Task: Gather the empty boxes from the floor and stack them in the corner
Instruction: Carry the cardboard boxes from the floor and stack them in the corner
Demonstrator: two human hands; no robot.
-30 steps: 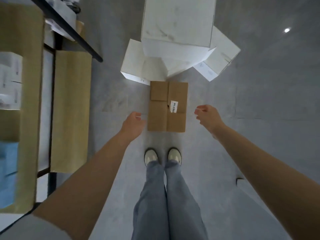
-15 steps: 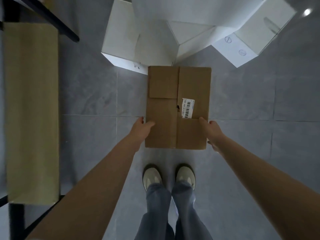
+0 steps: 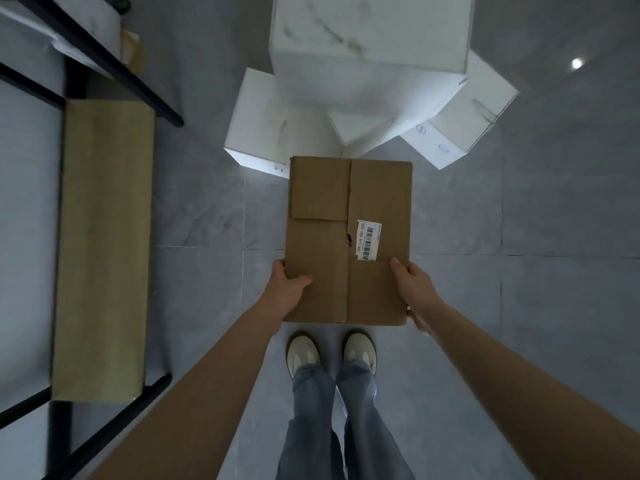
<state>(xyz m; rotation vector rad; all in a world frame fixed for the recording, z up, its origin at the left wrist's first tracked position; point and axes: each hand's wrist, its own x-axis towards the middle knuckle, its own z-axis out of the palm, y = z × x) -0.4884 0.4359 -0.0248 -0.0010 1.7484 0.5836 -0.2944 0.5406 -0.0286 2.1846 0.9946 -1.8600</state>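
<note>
A brown cardboard box (image 3: 346, 237) with a barcode label sits in front of my feet, held between both hands above the grey floor. My left hand (image 3: 287, 289) grips its near left edge, thumb on top. My right hand (image 3: 412, 289) grips the near right edge, fingers under the side. Beyond it stands a pile of white boxes: a tall one (image 3: 367, 46) on top, a low one (image 3: 263, 123) at the left, and another (image 3: 464, 126) at the right.
A black metal shelf frame (image 3: 114, 67) runs along the left, with a tan cardboard panel (image 3: 104, 244) on its lower level. My shoes (image 3: 329, 351) stand just behind the brown box. Grey tiled floor (image 3: 536, 306) stretches to the right.
Both hands went from apart and open to gripping the brown box's sides. The box now looks larger and nearer the camera, lifted off the floor.
</note>
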